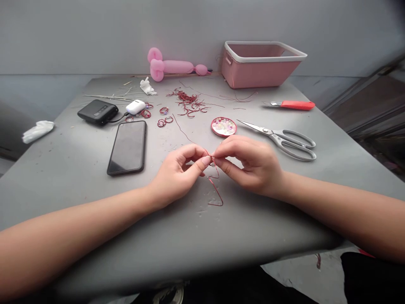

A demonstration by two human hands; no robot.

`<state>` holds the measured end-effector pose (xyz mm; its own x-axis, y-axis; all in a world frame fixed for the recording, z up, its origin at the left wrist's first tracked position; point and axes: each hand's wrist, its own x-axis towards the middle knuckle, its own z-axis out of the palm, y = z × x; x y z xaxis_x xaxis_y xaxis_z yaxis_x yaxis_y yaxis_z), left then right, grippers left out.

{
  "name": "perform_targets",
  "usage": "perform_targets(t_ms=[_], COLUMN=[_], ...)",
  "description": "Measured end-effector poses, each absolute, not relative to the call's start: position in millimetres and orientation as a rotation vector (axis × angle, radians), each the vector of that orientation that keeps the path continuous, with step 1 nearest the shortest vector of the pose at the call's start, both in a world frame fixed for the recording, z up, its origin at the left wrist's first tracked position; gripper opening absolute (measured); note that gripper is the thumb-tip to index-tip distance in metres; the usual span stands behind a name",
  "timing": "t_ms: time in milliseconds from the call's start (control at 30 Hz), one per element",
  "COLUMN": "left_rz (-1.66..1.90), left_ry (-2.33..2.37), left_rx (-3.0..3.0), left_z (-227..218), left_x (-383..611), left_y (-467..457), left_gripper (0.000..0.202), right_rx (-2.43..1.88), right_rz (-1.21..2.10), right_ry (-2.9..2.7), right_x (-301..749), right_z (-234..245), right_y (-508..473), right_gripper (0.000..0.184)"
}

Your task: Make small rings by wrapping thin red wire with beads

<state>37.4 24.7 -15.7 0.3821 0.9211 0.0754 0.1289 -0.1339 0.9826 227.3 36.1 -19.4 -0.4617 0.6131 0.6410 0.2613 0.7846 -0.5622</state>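
Observation:
A thin red cord [216, 192] runs between my fingertips, above the near middle of the table. My left hand [182, 171] pinches it between thumb and forefinger. From the right, my right hand [251, 164] pinches the same cord, its fingertips almost touching the left ones. One end hangs down in a zigzag towards me; another strand stretches away to the upper left. Something small and pale shows just under the fingertips, too small to name. Just beyond my right hand sits a small red-rimmed dish [223, 126] of pale and pink beads.
Scissors [278, 137] and a red-handled utility knife [292, 105] lie at the right. A phone [127, 147], black power bank [98, 112], white earbud case [136, 107] and red cord rings [163, 110] are left. Behind are cord scraps [188, 99], a pink balloon [177, 66] and a pink bin [257, 71].

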Motion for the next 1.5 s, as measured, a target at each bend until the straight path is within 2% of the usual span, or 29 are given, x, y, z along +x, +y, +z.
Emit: perform_targets(t_ms=[233, 567, 800, 933, 1067, 1267, 1500], left_rz=[0.973, 0.949, 0.981, 0.992, 1.049, 1.130, 1.016], left_ry=[0.995, 1.018, 1.019, 0.998, 0.990, 1.044, 0.967], left_rx=[1.648, 1.700, 1.672, 1.662, 1.694, 1.843, 1.675], left_z=[-21.4, -18.0, -17.3, -17.3, -18.7, -19.4, -20.4], left_x=[36.0, 35.1, 36.8, 37.3, 37.8, 37.4, 37.8], left_y=[23.5, 22.1, 21.9, 21.8, 22.5, 22.5, 20.9], left_gripper=[0.013, 0.015, 0.015, 0.015, 0.014, 0.012, 0.016], right_rx=[-0.723, -0.551, -0.591, -0.630, -0.700, -0.882, -0.968], right_rz=[0.780, 0.280, 0.283, 0.459, 0.850, 1.494, 1.479], right_ry=[-1.932, -2.081, -2.063, -2.045, -1.900, -1.574, -1.746], right_x=[225.3, 227.3, 225.7, 226.4, 226.7, 225.3, 228.1], right_z=[-25.5, -22.6, -25.6, -26.5, -24.7, -21.8, -17.1], right_y=[36.9, 37.4, 38.3, 37.0, 35.3, 38.4, 40.5], right_gripper=[0.007, 0.018, 0.016, 0.011, 0.004, 0.026, 0.037])
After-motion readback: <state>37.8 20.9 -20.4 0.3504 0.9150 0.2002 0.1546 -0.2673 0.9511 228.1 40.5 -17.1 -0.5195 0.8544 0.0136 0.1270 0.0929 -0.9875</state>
